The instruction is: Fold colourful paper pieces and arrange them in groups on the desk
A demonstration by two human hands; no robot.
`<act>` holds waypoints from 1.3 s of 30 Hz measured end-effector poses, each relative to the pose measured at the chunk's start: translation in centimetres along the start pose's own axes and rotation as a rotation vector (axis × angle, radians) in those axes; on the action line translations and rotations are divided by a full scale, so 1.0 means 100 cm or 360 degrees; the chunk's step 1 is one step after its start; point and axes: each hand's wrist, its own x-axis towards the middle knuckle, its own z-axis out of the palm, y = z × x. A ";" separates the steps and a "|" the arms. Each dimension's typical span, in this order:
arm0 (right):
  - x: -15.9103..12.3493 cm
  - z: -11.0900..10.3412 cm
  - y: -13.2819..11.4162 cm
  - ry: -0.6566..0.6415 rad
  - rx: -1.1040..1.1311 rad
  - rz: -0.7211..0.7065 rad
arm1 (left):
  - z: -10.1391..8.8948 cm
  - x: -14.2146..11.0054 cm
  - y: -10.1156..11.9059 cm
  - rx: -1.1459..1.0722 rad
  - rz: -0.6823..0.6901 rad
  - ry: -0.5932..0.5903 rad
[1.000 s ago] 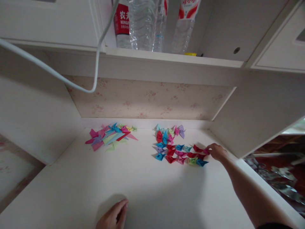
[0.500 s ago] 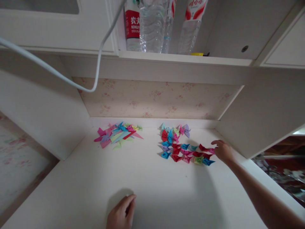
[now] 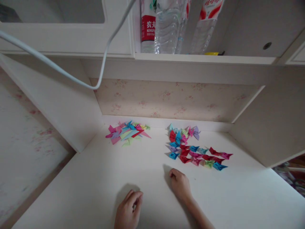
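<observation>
My left hand [image 3: 128,208] and right hand [image 3: 180,184] are curled; whether around anything, I cannot tell. Rows of small, multicoloured folded-paper figures [image 3: 185,153] lie beyond them on the white tabletop [image 3: 143,165], right of a colourful paper heap [image 3: 128,135].

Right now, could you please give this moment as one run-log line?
left hand: curled; right hand: curled, nearer folded-paper rows; folded-paper rows: right of paper pile; bottles: on shelf above

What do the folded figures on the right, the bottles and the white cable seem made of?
Folded figures: probably matte paper, judging by crisp creases and thin edges. Bottles: most likely clear, glossy plastic, see-through with rippled walls. White cable: perhaps smooth plastic or rubber outside, from its even, bending surface.
</observation>
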 end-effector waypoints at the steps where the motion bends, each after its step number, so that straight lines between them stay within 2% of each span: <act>1: -0.002 0.005 -0.004 -0.0039 -0.0049 -0.0057 | -0.002 -0.001 0.000 -0.0018 -0.0004 -0.0012; 4: -0.003 0.007 -0.007 -0.0086 -0.0103 -0.0127 | -0.014 0.005 -0.002 -0.0082 -0.0065 0.0013; 6: -0.004 0.004 -0.005 -0.0092 -0.0077 -0.0113 | -0.030 0.020 -0.006 -0.0068 -0.0129 0.0063; 10: -0.005 0.001 -0.004 -0.0101 -0.0064 -0.0138 | -0.065 0.075 -0.024 0.0212 -0.0137 0.0119; 13: -0.004 0.003 -0.006 -0.0117 -0.0088 -0.0153 | -0.081 0.127 -0.035 0.0442 -0.0020 0.0090; 16: -0.001 0.004 -0.007 -0.0127 -0.0079 -0.0136 | -0.083 0.182 -0.036 0.0652 0.0060 0.0016; 20: 0.002 0.004 -0.006 -0.0106 -0.0039 -0.0056 | -0.071 0.252 -0.033 0.0893 0.0045 -0.0069; 24: 0.005 0.003 -0.006 -0.0072 -0.0012 0.0049 | -0.055 0.301 -0.032 0.1002 -0.0005 -0.0110; 29: 0.006 0.000 -0.009 -0.0064 -0.0023 0.0055 | -0.043 0.319 -0.030 0.1173 -0.0083 -0.0114; 34: 0.007 0.000 -0.011 -0.0061 -0.0056 0.0070 | -0.034 0.323 -0.025 0.1298 0.0018 -0.0193; 39: 0.009 0.001 -0.012 -0.0062 -0.0101 0.0106 | -0.031 0.336 -0.026 0.1421 0.0068 -0.0229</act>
